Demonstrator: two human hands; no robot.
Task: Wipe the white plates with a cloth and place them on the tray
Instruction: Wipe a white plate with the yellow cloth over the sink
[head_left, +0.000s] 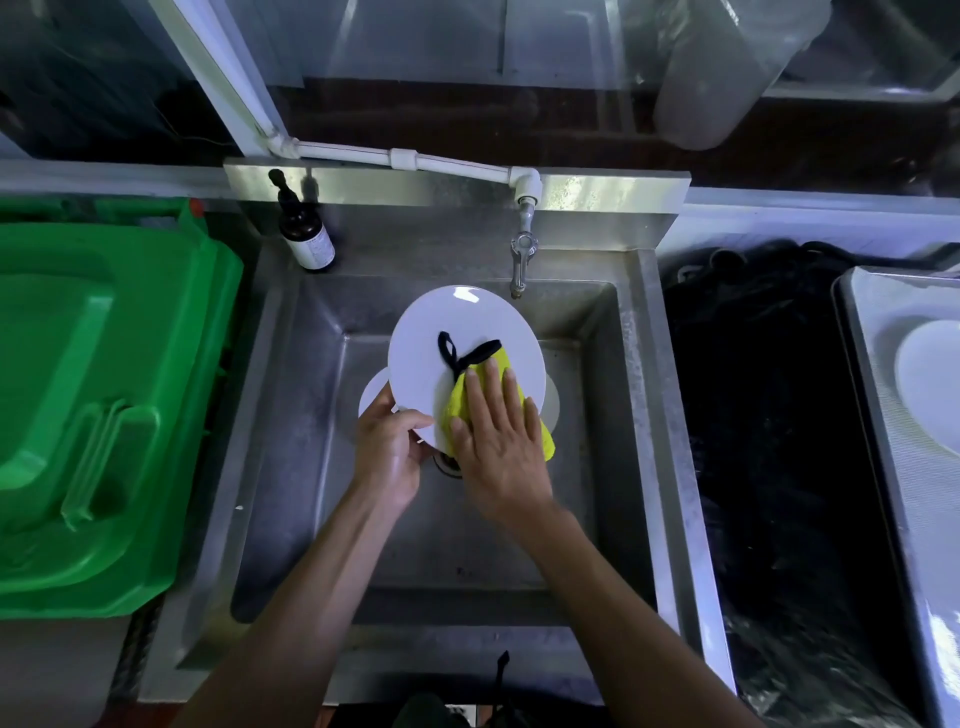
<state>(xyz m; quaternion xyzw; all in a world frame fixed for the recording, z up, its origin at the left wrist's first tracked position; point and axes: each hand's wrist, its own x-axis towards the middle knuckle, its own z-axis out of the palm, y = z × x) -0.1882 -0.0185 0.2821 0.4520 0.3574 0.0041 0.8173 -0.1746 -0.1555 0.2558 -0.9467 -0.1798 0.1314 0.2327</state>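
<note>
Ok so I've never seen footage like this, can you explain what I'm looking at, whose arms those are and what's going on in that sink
There is no machine here. A camera worn on a person's head looks down, so the arms are the wearer's own. They stand at a steel sink. The left hand grips a white plate by its near edge. The right hand presses a yellow cloth flat against it. More plates lie underneath in the basin. At the far right edge a tray already holds a plate. A green bin stands left of the sink.

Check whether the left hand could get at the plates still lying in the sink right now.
Probably not yet. The left hand grips the edge of the held plate, which covers the lower plates, while the right hand presses the yellow cloth on it.
</note>
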